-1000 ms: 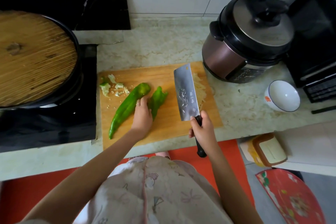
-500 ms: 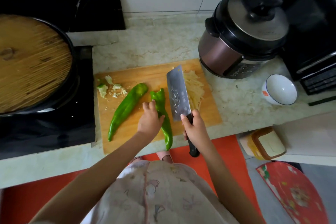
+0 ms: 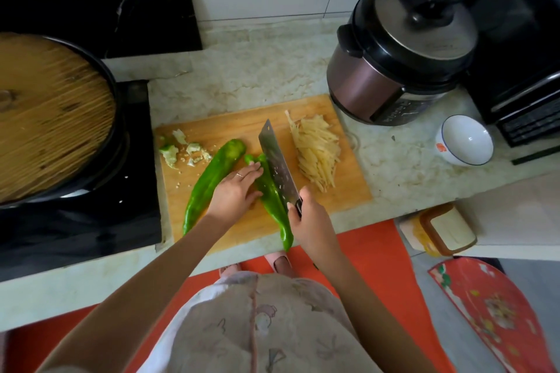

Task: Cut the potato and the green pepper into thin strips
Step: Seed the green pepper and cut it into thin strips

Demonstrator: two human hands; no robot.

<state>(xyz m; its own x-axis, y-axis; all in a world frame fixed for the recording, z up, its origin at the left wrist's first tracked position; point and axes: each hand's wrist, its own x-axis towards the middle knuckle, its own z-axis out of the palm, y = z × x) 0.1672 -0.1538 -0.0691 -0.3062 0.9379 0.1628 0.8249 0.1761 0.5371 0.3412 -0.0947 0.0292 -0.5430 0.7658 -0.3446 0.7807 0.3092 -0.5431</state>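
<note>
Head view: wooden cutting board (image 3: 242, 127) on the table (image 3: 257, 76). Two long glossy green pepper halves lie on it; left hand (image 3: 235, 191) presses flat, fingers straight, on the right pepper half (image 3: 272, 206). Right hand (image 3: 309, 221) grips the cleaver (image 3: 277, 163), blade edge along that half. Left pepper half (image 3: 212, 182) lies beside it. Pale potato strips (image 3: 316, 151) are piled at the board's right.
</note>
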